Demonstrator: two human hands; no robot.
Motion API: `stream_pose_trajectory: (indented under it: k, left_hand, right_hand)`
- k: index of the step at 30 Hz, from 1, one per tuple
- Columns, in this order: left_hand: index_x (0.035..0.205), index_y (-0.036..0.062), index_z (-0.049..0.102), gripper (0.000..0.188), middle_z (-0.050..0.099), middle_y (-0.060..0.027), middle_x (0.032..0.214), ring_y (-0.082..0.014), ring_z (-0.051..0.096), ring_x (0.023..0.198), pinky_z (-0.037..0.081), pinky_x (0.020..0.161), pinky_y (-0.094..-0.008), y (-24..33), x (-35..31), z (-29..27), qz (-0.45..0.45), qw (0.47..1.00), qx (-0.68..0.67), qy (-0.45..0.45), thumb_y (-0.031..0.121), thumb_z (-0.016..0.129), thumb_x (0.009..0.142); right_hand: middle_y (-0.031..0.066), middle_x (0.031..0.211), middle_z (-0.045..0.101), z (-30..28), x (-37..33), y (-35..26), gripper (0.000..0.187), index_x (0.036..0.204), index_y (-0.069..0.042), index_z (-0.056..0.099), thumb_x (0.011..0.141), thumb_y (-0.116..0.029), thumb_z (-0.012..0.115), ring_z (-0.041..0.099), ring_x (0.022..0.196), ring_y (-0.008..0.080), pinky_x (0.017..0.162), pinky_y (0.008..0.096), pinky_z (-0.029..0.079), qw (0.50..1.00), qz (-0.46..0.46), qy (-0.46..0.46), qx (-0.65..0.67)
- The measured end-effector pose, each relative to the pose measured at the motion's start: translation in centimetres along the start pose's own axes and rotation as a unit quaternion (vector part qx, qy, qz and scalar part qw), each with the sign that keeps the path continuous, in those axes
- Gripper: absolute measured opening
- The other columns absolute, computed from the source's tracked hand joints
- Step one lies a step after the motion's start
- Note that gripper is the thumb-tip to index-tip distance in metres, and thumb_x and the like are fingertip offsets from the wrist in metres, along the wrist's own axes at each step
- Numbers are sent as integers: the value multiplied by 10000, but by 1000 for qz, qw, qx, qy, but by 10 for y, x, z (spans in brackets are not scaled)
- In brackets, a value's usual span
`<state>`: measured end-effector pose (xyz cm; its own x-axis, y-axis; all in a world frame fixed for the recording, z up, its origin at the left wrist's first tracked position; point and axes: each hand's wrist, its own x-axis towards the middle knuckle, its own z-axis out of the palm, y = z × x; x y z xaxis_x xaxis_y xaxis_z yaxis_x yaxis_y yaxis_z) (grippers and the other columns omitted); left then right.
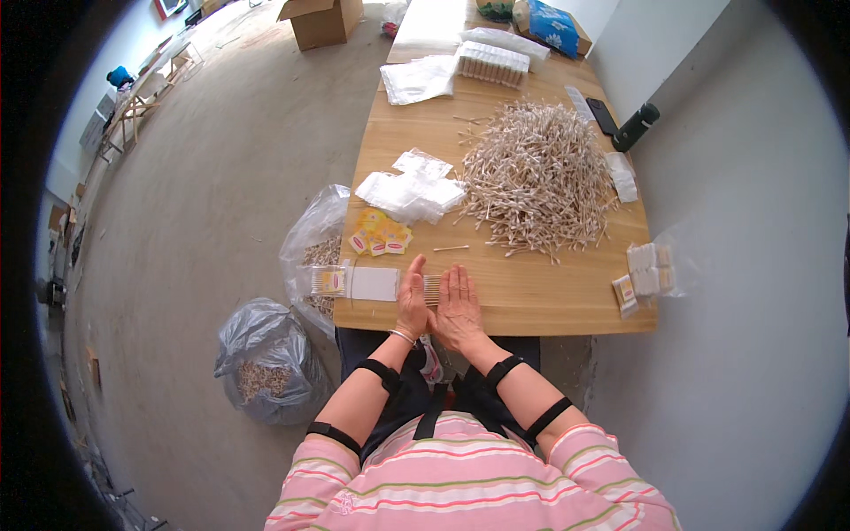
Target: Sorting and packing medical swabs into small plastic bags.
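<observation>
Near the table's front edge, my right hand (458,308) lies flat, fingers stretched, partly covering a row of cotton swabs (432,288). My left hand (412,301) stands on its edge along the row's left side, its fingers straight. How many swabs lie beneath my palm is hidden. Just left of my left hand lies a flat white card or sleeve (375,284), and beyond it a clear packet of swabs with a yellow label (328,281). A single swab (452,248) rests on the wood ahead of my hands, before a large heap of loose cotton swabs (540,177).
Clear plastic bags (412,195) and yellow label cards (381,234) lie at the left edge. Filled packets (649,268) sit at right. A phone (601,116) and dark bottle (636,127) are near the wall. Swab-filled bags (266,345) stand on the floor left.
</observation>
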<state>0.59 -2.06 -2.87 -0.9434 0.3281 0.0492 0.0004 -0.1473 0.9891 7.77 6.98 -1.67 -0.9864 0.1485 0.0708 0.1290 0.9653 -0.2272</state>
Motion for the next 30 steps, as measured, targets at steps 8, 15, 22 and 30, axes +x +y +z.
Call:
stream_pose_trajectory:
  k: [8, 15, 22, 30]
  left_hand:
    - [1336, -66, 379, 581, 413, -179, 1378, -252, 361, 1311, 242, 1108, -348, -4, 1, -4, -31, 994, -94, 38, 406, 332, 1000]
    - [1317, -67, 409, 580, 437, -188, 1359, -260, 388, 1289, 264, 1089, -344, 3, 4, -5, -45, 997, -57, 3, 412, 347, 996]
    - [1328, -54, 400, 581, 432, -169, 1366, -250, 374, 1297, 250, 1100, -340, 5, 3, -15, -38, 999, -16, 13, 418, 336, 996]
    - [1296, -49, 445, 566, 465, -151, 1337, -226, 409, 1268, 269, 1090, -333, 9, 18, -65, -11, 999, -28, 41, 417, 321, 1001]
  right_hand:
    - [284, 1486, 109, -5, -4, -11, 858, 1405, 109, 142, 842, -433, 496, 59, 1406, 390, 1143, 469, 48, 999, -10, -40, 20]
    - [278, 1498, 46, 6, 7, -19, 858, 1412, 110, 85, 857, -424, 463, 7, 1406, 404, 1141, 474, 22, 996, 64, -45, 33]
    - [282, 1490, 82, 7, 5, -25, 833, 1406, 111, 109, 858, -406, 463, 18, 1404, 410, 1138, 481, 23, 997, 25, -29, 68]
    - [291, 1482, 104, 19, 33, -71, 809, 1399, 117, 148, 859, -399, 460, 41, 1403, 410, 1139, 479, 22, 997, 0, -30, 73]
